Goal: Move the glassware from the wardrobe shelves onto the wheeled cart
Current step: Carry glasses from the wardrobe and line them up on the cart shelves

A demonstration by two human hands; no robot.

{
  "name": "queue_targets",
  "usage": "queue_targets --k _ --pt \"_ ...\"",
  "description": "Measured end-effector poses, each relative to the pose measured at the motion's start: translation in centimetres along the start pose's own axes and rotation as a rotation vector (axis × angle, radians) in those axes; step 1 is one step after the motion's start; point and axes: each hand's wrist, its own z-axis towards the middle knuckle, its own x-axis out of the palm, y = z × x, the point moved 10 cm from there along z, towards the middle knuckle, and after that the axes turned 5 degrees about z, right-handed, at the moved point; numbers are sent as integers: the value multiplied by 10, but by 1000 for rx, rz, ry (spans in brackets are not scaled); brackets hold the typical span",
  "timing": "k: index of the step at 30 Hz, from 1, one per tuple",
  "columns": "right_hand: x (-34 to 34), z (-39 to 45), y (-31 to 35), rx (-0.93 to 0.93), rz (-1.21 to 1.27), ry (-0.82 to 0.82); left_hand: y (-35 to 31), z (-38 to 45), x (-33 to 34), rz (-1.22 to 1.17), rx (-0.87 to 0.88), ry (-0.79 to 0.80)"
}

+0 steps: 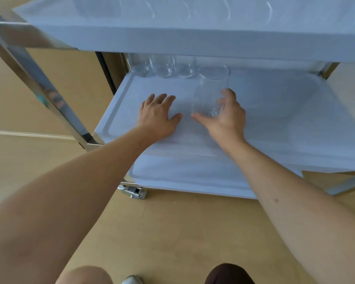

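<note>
Your right hand (228, 117) holds a tall clear drinking glass (210, 91) near its base, tilted, over the middle shelf (275, 111) of the white wheeled cart (193, 44). Your left hand (157, 115) is spread wide and flat, holding nothing. Three clear glasses (162, 65) stand in a row at the back of the shelf.

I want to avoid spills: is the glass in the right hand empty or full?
Empty: the glass is clear throughout, with no liquid line, tilted in the right hand.
</note>
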Motion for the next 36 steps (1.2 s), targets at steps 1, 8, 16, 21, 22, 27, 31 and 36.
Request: queue_targets --k 1,8,16,21,22,27,31,36 --pt "2 4 -1 -1 -8 6 -4 9 3 -6 13 -6" --pt "6 15 -9 15 36 11 -16 41 23 24 18 28" --pt "12 50 -14 -7 18 -12 -16 52 21 187 37 -54" --pt "20 69 -18 -36 12 -29 -21 61 19 200 8 -110" --pt "22 74 -19 -37 11 -29 -21 61 20 203 7 -128" --pt "31 98 -21 -30 -14 -72 -20 60 20 184 25 -197" --pt "38 119 -25 -12 -5 -108 -21 58 20 180 41 -254" --pt "44 144 -27 1 8 -104 -22 57 18 178 46 -291"
